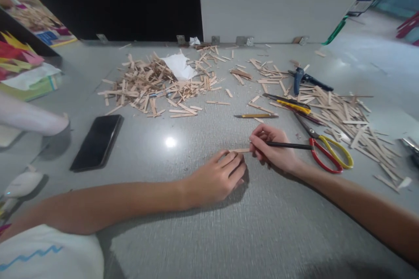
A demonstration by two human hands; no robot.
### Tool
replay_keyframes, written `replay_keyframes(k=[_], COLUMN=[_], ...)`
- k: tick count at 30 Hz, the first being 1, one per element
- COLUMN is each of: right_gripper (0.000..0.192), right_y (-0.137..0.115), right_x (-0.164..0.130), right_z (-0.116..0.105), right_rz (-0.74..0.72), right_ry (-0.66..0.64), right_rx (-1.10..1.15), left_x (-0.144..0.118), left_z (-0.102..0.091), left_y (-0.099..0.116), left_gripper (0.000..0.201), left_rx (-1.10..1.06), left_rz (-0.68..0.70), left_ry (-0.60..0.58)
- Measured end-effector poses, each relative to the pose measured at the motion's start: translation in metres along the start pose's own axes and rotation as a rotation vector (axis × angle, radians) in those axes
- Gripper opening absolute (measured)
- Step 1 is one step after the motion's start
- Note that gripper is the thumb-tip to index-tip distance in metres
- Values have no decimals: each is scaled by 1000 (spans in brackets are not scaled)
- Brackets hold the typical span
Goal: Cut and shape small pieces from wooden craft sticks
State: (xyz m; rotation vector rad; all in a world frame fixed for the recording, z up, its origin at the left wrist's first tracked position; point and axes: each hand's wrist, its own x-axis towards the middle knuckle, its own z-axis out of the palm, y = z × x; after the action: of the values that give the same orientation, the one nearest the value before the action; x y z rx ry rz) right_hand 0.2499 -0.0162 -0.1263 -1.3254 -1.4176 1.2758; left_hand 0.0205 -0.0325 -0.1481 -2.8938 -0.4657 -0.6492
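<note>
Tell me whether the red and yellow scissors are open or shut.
Shut, or nearly: the scissors lie flat on the table beside the right hand, blades together in one dark line, with the red and yellow handle loops side by side.

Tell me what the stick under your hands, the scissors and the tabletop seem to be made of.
The stick, pinned by the left hand, looks like pale unfinished wood: matte and tan like the scattered offcuts. The scissors have dark, probably metal blades with glossy red and yellow handles, likely plastic. The table looks like grey laminate or stone with fine texture and a lamp glare; which one is unclear.
</note>
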Motion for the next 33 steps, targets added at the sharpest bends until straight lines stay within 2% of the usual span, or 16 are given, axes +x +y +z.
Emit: replay_keyframes(k=[5, 11, 15, 18, 23, 28, 33], right_gripper=[39, 45, 45, 44, 42, 40, 44], right_y=[-3, -5, -6, -6, -5, -5, -6], right_x=[2, 1, 1, 1, 0, -1, 0], right_z=[1, 2, 3, 2, 0, 0, 1], right_rz=[13, 8, -7, -8, 14, 19, 10], right_ry=[-7, -27, -23, -37, -61, -62, -69], right_rx=[-12, -6, -14, -37, -67, -87, -76], left_x=[-1, -1, -1, 2, 2, 2, 9], left_z=[-2, -2, -5, -11, -24, -29, -35], left_y=[-1, 0, -2, -13, -43, -64, -79], left_gripper=[25, 34, 28, 31, 46, 24, 49], left_rx=[27, 25, -3, 48, -56, -87, -21], left_rz=[6, -42, -49, -51, -216, -315, -401], left_ry=[17, 46, 75, 85, 47, -18, -54])
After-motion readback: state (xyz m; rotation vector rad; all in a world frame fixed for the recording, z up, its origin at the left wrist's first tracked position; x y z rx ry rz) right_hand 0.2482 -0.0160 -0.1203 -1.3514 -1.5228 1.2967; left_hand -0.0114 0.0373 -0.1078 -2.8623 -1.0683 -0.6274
